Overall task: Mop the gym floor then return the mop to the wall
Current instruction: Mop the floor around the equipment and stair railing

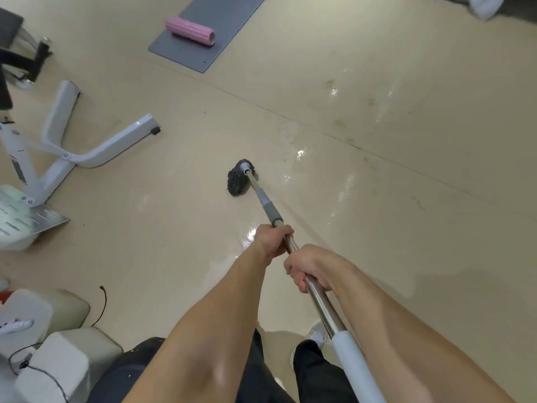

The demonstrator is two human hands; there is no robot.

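While the dark mop head rests on the beige gym floor ahead, both hands clasp its metal pole. The left hand curls round it just behind the grey collar, and the right hand grips nearer the white foam sleeve. Wet streaks shine right of the head. Beyond, a pink foam roller lies on a grey mat; a white bench frame stands left.
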